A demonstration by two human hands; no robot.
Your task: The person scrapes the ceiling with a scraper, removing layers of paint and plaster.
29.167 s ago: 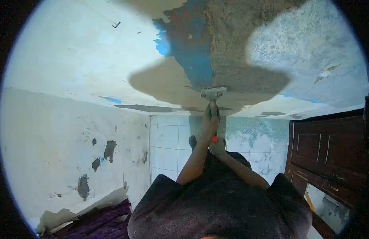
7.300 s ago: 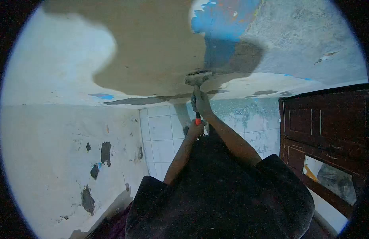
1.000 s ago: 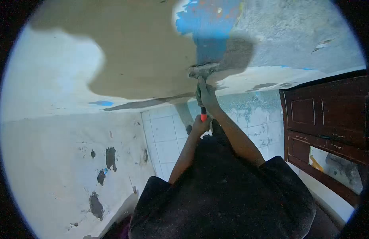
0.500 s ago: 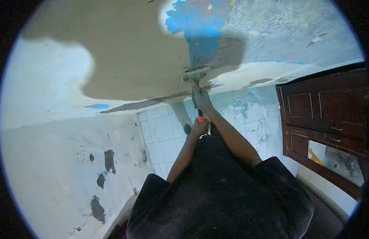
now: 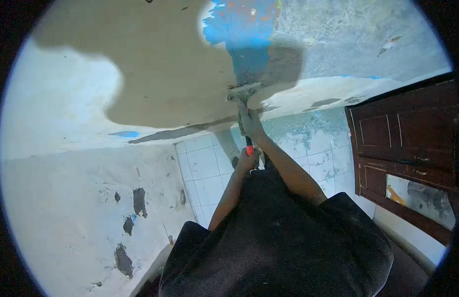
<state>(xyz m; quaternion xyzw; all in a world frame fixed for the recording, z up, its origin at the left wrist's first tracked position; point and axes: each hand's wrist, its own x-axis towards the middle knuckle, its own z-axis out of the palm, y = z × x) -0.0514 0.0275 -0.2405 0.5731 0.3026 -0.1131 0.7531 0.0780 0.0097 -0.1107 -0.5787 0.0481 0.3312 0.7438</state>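
Observation:
Both my arms reach up to the ceiling (image 5: 66,99) with a long scraper (image 5: 244,92). Its metal blade lies flat against the ceiling where a bare beige patch (image 5: 170,74) meets leftover blue paint (image 5: 239,24). My right hand (image 5: 249,123) grips the shaft just below the blade. My left hand (image 5: 246,161) is wrapped round the red handle end (image 5: 249,149) lower down. My dark shirt (image 5: 279,237) fills the bottom of the view.
A grey rough stretch of ceiling (image 5: 348,34) lies right of the blue paint. A white wall with dark chipped spots (image 5: 138,200) is on the left, a tiled wall (image 5: 204,168) ahead, and a brown wooden door (image 5: 402,133) on the right.
Over the last second the blade has stayed at the blue paint's lower edge and my grip is the same. Since the earliest frame the bare beige patch has grown much wider.

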